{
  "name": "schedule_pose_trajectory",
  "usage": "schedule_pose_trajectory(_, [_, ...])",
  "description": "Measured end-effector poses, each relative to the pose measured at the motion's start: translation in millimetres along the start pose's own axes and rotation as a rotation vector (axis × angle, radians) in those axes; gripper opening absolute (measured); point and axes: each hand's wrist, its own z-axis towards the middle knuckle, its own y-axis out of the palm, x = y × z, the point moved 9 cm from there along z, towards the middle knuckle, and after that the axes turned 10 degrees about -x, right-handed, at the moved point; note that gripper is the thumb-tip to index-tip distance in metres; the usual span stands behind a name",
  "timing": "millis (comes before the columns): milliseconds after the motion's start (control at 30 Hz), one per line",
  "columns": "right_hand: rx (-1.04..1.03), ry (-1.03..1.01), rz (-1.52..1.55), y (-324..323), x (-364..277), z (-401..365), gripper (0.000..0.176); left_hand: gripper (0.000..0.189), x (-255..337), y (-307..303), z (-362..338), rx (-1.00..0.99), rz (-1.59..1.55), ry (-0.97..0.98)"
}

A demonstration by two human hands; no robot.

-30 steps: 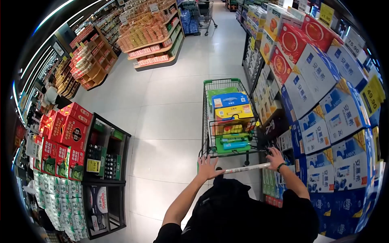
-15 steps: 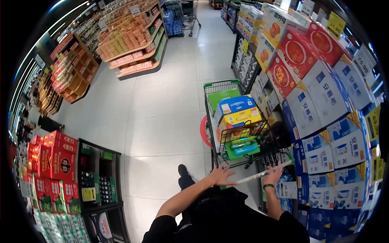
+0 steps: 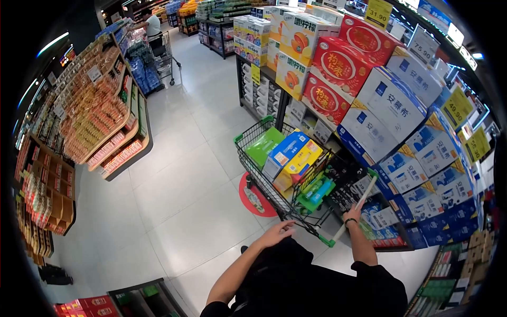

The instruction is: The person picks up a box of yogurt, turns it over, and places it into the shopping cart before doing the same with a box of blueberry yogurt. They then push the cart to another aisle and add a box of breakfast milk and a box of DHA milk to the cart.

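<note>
A wire shopping cart (image 3: 257, 174) with green corners stands before me, angled to the left. My right hand (image 3: 352, 213) is wrapped round its pale handle (image 3: 365, 194). Off the handle's left end, my left hand (image 3: 278, 232) hovers with fingers stretched out and holds nothing. Inside the basket lie a green box (image 3: 264, 148) and a blue-and-yellow carton (image 3: 297, 157). Nearer the handle, a blue-green bottle (image 3: 318, 193) rests on the green child-seat flap.
Stacked milk cartons (image 3: 393, 111) and red boxes (image 3: 338, 63) line the right, close to the cart. A snack display (image 3: 100, 105) stands left. Farther up the aisle are a person (image 3: 153, 25) and another cart (image 3: 165, 58). A round red floor sticker (image 3: 247, 203) lies beside my cart.
My left hand has come off the handle, while my right hand has closed round it. The cart now points more to the left in view, and the view has swung to the right.
</note>
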Motion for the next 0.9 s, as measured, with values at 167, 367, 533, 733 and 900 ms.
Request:
schedule_pose_trajectory(167, [0.018,0.118,0.01,-9.4,-19.3,-6.5,0.039,0.048,-36.5,-74.4,-38.0,0.211,-0.212,-0.078])
schedule_pose_trajectory(367, [0.177,0.128,0.134,-13.5,-25.7,-19.2,0.023,0.046,-55.4,-143.6,-27.5,0.24,-0.246,-0.114])
schedule_pose_trajectory(533, [0.16,0.139,0.137,-4.1,-26.3,-18.0,0.019,0.044,-47.1,-237.0,4.1,0.302,-0.202,-0.132])
schedule_pose_trajectory(733, [0.264,0.24,0.07,-15.2,-38.5,-34.9,0.015,0.04,-34.9,-349.1,55.8,0.327,-0.123,-0.182])
schedule_pose_trajectory(900, [0.253,0.333,0.098,-4.8,-35.7,-27.8,0.008,0.037,-14.0,-416.9,129.6,0.335,-0.116,-0.173])
